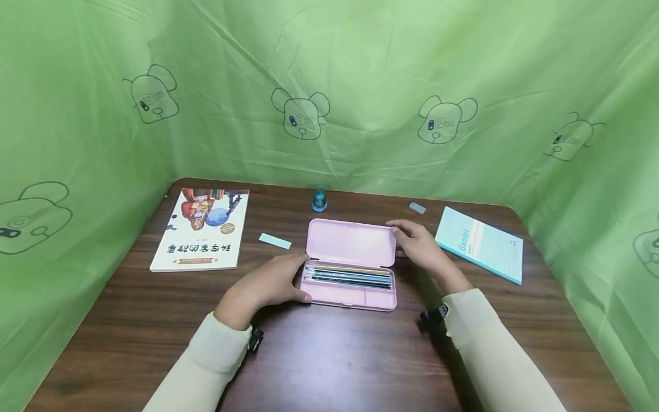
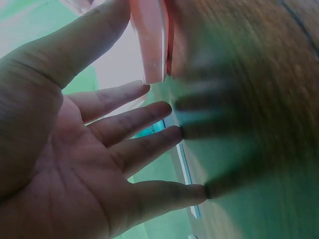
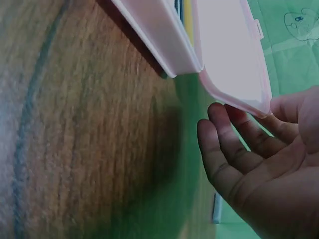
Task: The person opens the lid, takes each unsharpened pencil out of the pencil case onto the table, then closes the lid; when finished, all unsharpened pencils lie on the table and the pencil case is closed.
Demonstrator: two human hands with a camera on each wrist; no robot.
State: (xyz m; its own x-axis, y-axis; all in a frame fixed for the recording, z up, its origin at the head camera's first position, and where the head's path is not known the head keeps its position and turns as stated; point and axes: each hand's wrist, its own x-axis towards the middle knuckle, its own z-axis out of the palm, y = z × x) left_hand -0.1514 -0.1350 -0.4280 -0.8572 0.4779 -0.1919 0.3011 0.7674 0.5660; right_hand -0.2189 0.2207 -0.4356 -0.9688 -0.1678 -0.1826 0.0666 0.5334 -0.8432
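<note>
I see my left hand (image 1: 268, 284) lying flat-fingered against the pencil case (image 1: 351, 264) end to steady it on the worktop (image 1: 329, 355), while my relaxed right hand (image 1: 419, 243) props the lid.

Head cam high, facing down; wrist cams close, perhaps table-level, all sharing the pink case (image 1: 352, 264).

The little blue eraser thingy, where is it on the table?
In the head view, the small blue item stands near the table's far edge, just behind the open pink pencil case, between the picture book and the grey eraser.
</note>
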